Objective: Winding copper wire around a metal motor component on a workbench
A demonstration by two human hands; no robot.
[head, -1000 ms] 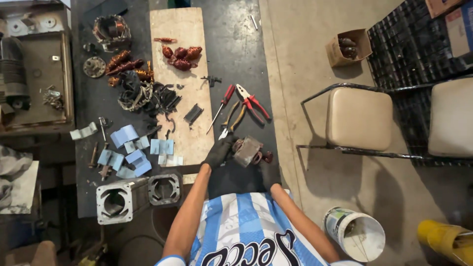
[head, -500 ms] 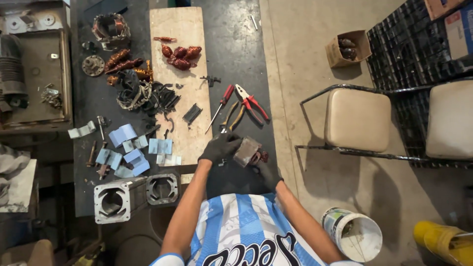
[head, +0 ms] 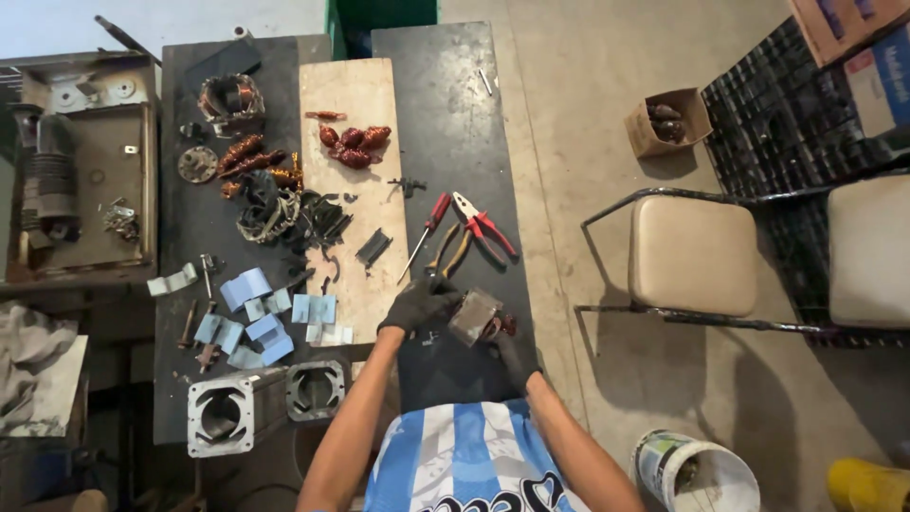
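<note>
My left hand (head: 417,303), in a black glove, rests with curled fingers on the dark bench right next to a small grey metal motor stator (head: 475,316). My right hand (head: 513,349), also gloved, grips that stator from below and to the right, with copper windings showing at its edge. Just beyond the hands lie a red-handled screwdriver (head: 426,230), red-handled pliers (head: 486,231) and yellow-handled pliers (head: 448,252). Whether the left hand grips the stator is unclear.
A wooden board (head: 350,180) carries copper coil bundles (head: 354,145). Tangled wire, blue insulation paper pieces (head: 256,313) and two square grey motor housings (head: 223,417) lie left. A padded chair (head: 692,254) stands right, a white bucket (head: 697,474) at lower right.
Both hands and the stator have shifted slightly down and toward my body. The tools on the bench have not moved.
</note>
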